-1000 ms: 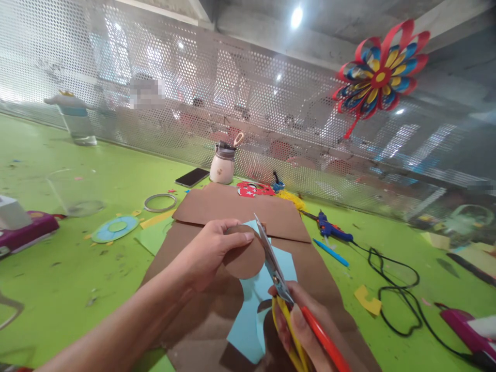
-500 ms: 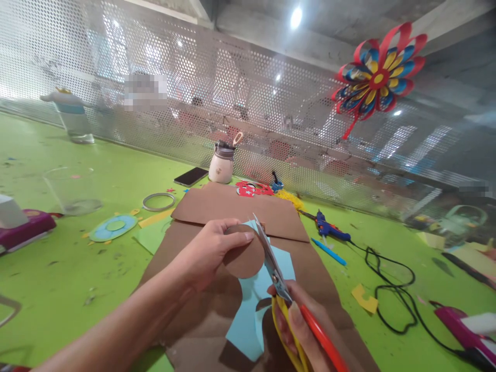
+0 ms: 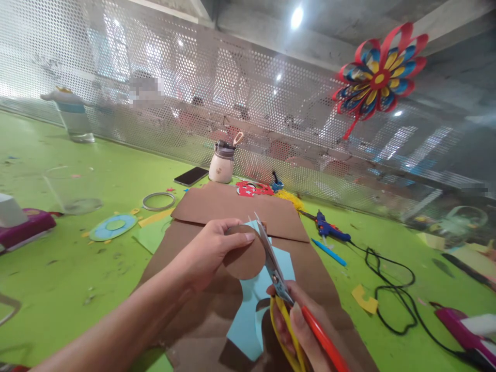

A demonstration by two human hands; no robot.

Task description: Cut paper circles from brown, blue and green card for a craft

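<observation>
Pinched between the thumb and fingers of my left hand (image 3: 209,250) is a brown cardboard circle (image 3: 248,261) with light blue paper (image 3: 284,263) behind it. My right hand (image 3: 306,320) grips scissors (image 3: 276,276) with one red and one yellow handle. Their blades point up and away, slightly parted, along the circle's right edge. The blue paper hangs below the circle, over a large brown paper sheet (image 3: 236,206). How the circle and blue paper meet is hidden.
A cup (image 3: 221,164) and phone (image 3: 191,176) stand beyond the brown sheet. At the right lie a glue gun (image 3: 331,227), blue pen (image 3: 328,251) and black cord (image 3: 391,284). To the left are a metal ring (image 3: 158,201) and clear cup (image 3: 73,191).
The scissor blades have parted slightly at the tips, and the handles have spread a little. My left hand and the circle have hardly moved.
</observation>
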